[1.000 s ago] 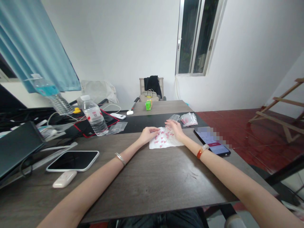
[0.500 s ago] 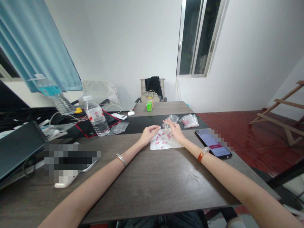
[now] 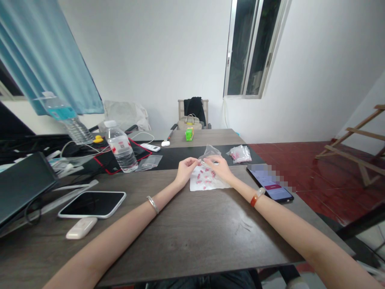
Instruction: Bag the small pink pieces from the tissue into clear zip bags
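A white tissue [image 3: 197,186] lies on the table with several small red pieces spread over it. Above its far edge, a clear plastic bag [image 3: 212,150] is between my hands. My right hand [image 3: 221,167] is closed on the bag, thumb and fingers curled round it. Fingertips pinched, my left hand [image 3: 186,170] holds the bag's left edge. What the bag contains is too small to make out. A second clear bag [image 3: 240,154], filled with reddish pieces, rests beyond my right hand.
To the right lies a phone [image 3: 269,182] with a lit screen. On the left are another phone [image 3: 92,204], a white case [image 3: 81,228], a laptop [image 3: 24,188], a water bottle [image 3: 120,147] and a flat clear bag [image 3: 149,162]. A green box [image 3: 189,134] stands farther back.
My right hand has moved slightly with the clear bag, bringing it against my left fingertips. The bag now stands up behind my fingers, farther left than before.
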Available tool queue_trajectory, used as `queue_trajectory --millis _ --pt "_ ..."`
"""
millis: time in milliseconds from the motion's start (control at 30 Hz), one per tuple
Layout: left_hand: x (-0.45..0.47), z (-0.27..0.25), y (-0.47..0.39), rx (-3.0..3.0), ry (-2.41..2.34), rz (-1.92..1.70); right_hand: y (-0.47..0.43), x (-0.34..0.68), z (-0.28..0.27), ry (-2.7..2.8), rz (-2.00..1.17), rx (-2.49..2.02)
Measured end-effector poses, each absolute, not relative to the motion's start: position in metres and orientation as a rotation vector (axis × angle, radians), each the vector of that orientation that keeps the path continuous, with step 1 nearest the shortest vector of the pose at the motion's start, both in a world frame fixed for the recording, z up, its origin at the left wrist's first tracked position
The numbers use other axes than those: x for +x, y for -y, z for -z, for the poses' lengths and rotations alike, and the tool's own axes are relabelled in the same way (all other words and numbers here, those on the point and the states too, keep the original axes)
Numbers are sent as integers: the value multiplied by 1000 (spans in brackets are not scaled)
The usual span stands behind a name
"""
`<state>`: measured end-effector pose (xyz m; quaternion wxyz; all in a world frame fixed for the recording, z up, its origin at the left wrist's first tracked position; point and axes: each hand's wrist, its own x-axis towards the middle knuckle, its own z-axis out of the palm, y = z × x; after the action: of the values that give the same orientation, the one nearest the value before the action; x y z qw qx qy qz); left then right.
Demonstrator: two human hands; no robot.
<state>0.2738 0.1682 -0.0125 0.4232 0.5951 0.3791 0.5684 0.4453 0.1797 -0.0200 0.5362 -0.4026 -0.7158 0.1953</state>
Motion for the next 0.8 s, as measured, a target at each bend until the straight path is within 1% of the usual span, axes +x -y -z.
queue_trajectory --millis 200,367,500,600,700,800 --pt "269 18 -176 1434 -1015 -1584 -187 444 28 1678 -419 -1051" --pt "269 16 -174 1579 -1158 -1551 -185 444 25 1655 -371 -1132" --pt "263 -1 -174 1759 -1356 -1496 -187 436 12 1703 -311 -1221" --pt "243 -20 -184 1847 -1584 -1349 -195 419 -6 1791 -286 -1347" --pt "209 -38 -199 1937 -1850 -1112 -205 392 -26 1933 -401 -1478" --pt "171 -51 -215 1914 -1918 -872 -213 356 -43 2093 -494 -1564"
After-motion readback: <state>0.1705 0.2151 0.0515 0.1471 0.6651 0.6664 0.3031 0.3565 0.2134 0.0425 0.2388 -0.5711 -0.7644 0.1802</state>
